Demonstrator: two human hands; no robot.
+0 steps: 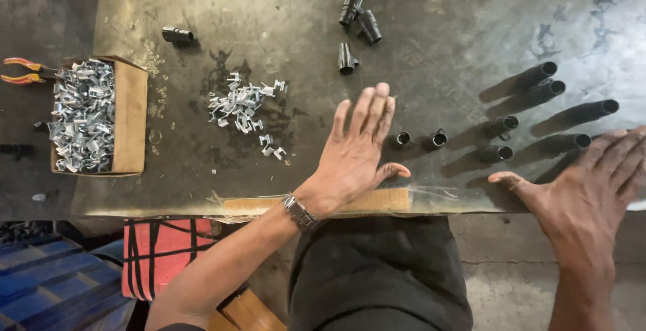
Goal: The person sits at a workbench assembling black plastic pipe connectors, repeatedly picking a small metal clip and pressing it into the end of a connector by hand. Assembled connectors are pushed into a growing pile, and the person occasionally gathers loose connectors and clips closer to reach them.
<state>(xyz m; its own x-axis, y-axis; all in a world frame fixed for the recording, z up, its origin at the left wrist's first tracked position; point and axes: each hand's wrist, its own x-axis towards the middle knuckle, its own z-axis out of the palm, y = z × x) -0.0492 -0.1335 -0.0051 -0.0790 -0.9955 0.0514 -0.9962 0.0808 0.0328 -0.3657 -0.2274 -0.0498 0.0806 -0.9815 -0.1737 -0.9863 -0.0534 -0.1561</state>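
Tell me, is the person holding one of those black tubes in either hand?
No. The left hand and the right hand are both open and flat above the metal table, with the black tubes standing between them, untouched.

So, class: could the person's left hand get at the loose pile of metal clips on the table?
Probably yes: the left hand lies flat beside the clip pile, with only bare table between them.

Shiny metal clips [243, 107], matt black tubes [503, 124] (plastic-looking), scuffed steel table [457, 28]
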